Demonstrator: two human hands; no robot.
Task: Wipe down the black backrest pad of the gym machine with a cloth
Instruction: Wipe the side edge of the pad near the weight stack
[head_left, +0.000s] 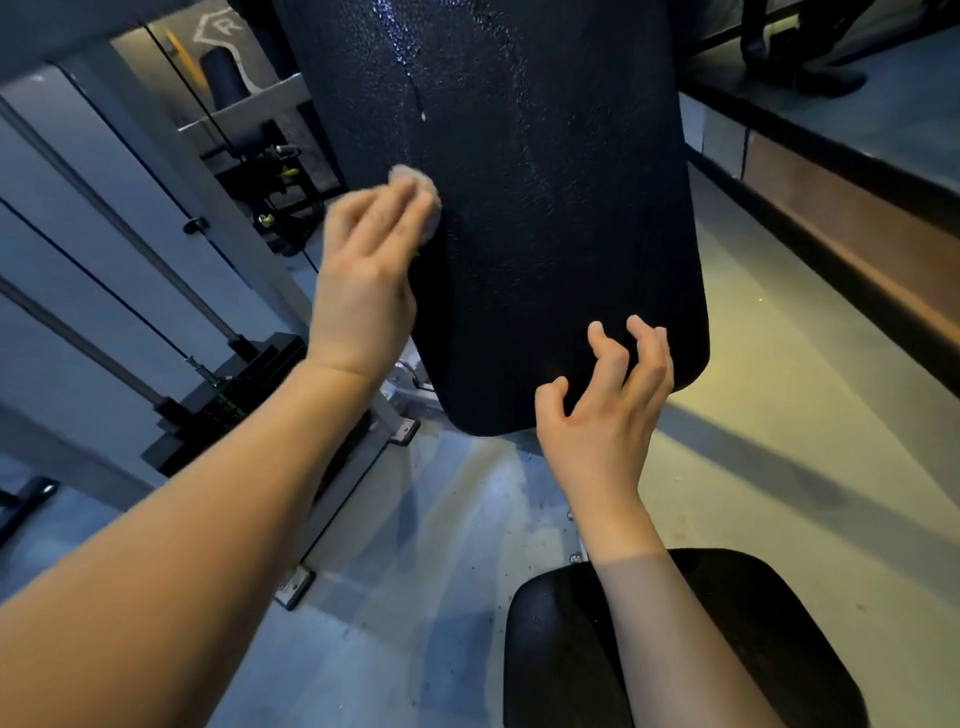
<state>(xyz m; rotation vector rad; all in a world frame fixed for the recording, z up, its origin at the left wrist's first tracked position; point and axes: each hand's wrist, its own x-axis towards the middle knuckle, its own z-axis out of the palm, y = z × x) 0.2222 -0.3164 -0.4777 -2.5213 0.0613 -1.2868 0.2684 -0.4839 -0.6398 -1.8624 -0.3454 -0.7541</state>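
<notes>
The black backrest pad (545, 208) stands tall in the middle, with wet streaks glistening on its upper part. My left hand (369, 265) presses a small pale cloth (415, 182) flat against the pad's left edge, fingers nearly straight over it; most of the cloth is hidden under the fingers. My right hand (608, 410) hovers in front of the pad's lower right corner, its fingers loosely curled and holding nothing.
A black seat pad (561, 649) sits at the bottom right under my right forearm. The weight stack (228, 400), guide rods and cables stand to the left. A low ledge (831, 218) runs along the right. The grey floor (441, 545) lies below.
</notes>
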